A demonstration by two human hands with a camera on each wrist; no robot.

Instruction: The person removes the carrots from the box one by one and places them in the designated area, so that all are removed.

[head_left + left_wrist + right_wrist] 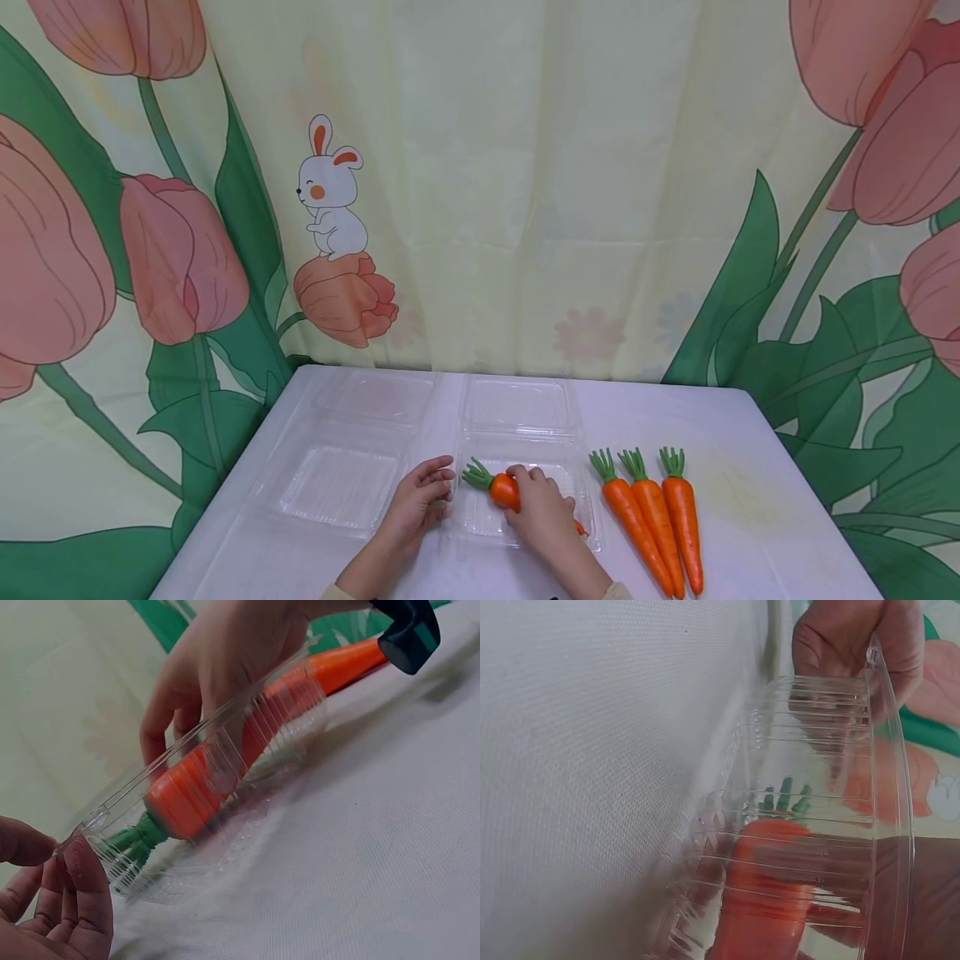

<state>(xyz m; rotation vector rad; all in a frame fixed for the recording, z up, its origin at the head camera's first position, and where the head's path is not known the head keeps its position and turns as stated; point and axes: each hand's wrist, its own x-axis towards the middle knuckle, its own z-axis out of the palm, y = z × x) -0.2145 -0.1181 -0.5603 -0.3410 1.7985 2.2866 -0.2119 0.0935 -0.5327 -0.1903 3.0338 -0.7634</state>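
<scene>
My right hand (545, 510) reaches into a clear plastic clamshell box (480, 533) and grips an orange toy carrot (505, 492) with a green top. Its leafy end points left, and the tip shows past the hand on the right. In the left wrist view the carrot (184, 799) lies at a slant inside the box, its thin end rising over the rim. At the box's left edge, my left hand (420, 504) pinches the rim between thumb and fingers, as the left wrist view shows.
Three more carrots (648, 525) lie side by side to the right of the box. A second clear box (341, 487) stands lidded-open on the left. Both lids fold back toward the printed curtain (480, 208) behind the white-covered table (750, 533).
</scene>
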